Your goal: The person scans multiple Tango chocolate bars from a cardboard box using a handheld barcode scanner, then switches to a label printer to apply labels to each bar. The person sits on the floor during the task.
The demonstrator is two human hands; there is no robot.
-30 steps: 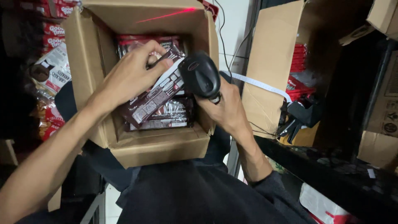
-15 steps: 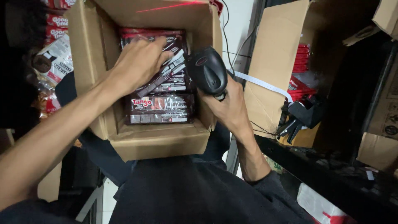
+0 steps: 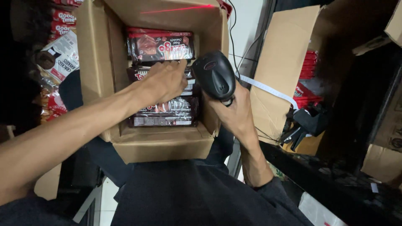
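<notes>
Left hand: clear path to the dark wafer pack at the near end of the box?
Probably yes. The left hand is already inside the open cardboard box, resting on the packs just beyond that near pack, which lies uncovered on top. The right hand holds the scanner off to the side.

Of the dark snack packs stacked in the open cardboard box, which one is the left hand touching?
The left hand rests on the middle pack, mostly covering it. The far pack and the near pack lie untouched and in full view.
</notes>
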